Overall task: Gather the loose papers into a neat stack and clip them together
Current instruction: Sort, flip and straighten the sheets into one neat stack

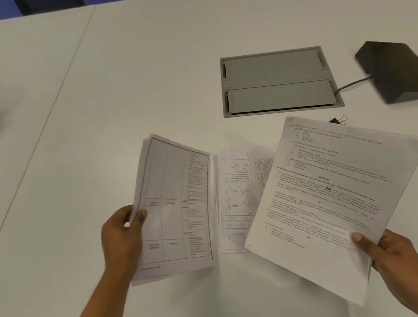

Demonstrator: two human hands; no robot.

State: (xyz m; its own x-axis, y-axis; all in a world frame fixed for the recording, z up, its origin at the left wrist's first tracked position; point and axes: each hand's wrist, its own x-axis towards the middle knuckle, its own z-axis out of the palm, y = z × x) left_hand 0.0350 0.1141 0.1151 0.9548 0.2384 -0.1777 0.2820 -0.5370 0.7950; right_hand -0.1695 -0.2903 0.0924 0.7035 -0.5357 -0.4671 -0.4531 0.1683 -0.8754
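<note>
White printed sheets are split between two hands above a pale tabletop (pixel 156 68). The left hand (pixel 122 237) grips a small sheaf of papers (pixel 176 209) at its left edge, thumb on top and fingers (pixel 138 218) curled round it; the top page shows a ruled table. The right hand (pixel 389 252) pinches the lower right corner of a text page (pixel 334 196), thumb pressed on its face, and the page is tilted, lifted off the surface. Between them, two more pages (pixel 235 197) lie flat on the tabletop, partly covered by the held sheets. A black binder clip (pixel 339 120) rests just beyond the text page's far edge. Further back sit a grey cable hatch (pixel 277 81) and a dark wedge-shaped box (pixel 398 69) with a cord.
</note>
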